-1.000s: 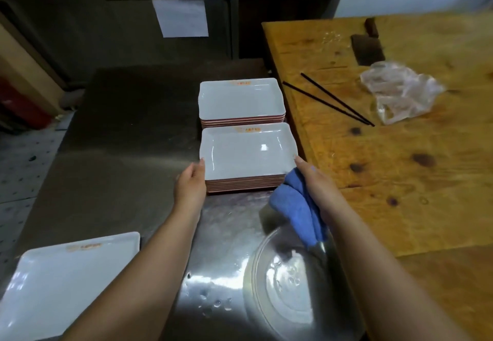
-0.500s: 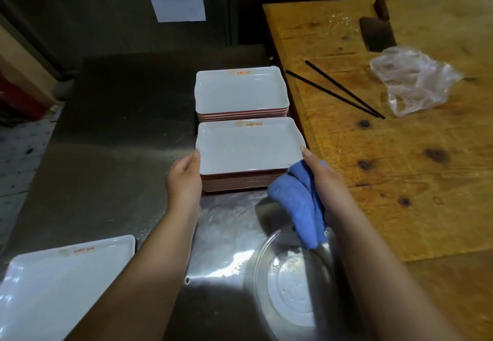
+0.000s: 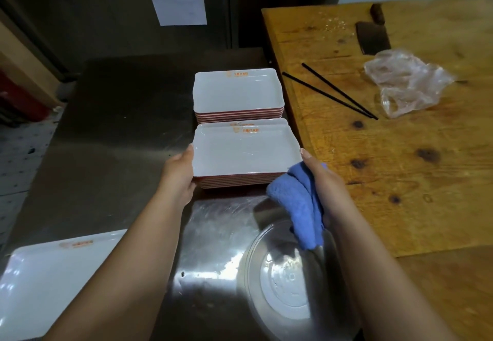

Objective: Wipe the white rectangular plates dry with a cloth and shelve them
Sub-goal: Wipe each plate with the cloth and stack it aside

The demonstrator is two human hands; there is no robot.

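Glossy rectangular plates [image 3: 244, 152], fuzzy cloth [image 3: 298, 202]

Plate stacks [image 3: 237, 95]: two
Single plate, near left [image 3: 48, 282]: one
Chopsticks [image 3: 333, 92]: two
Cloths [image 3: 301, 202]: one
Hands [image 3: 178, 170]: two

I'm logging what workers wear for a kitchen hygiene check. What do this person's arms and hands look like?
Both forearms are bare as far as the frame shows: no sleeves in view. The left hand and right hand wear no gloves, and no rings, watch or bracelets show. Visible fingernails look short and unpainted.
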